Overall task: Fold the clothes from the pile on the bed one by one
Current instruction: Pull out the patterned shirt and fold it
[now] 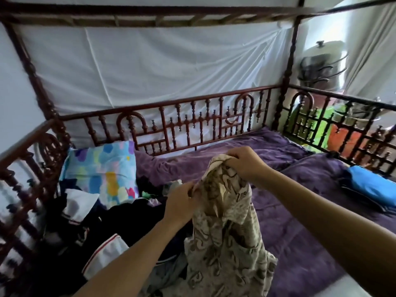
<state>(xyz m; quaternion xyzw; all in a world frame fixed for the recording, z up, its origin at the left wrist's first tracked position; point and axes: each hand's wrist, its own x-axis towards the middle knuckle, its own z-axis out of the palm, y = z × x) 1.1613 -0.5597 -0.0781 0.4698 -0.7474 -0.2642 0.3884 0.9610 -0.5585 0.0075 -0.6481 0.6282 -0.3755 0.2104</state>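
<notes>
A beige garment with a brown swirl pattern [227, 239] hangs in front of me above the bed. My right hand [244, 161] pinches its top edge, raised highest. My left hand [182, 202] grips the cloth lower and to the left. The garment's lower part drapes down onto the pile of clothes [102, 228], a heap of dark, white and red-striped pieces on the left half of the bed. The bed is covered with a purple blanket [300, 221].
A pastel patterned pillow [102, 170] leans at the back left. A blue folded item [370, 185] lies at the right edge. Carved wooden bed rails [192, 123] run along the back and both sides, with white netting behind them.
</notes>
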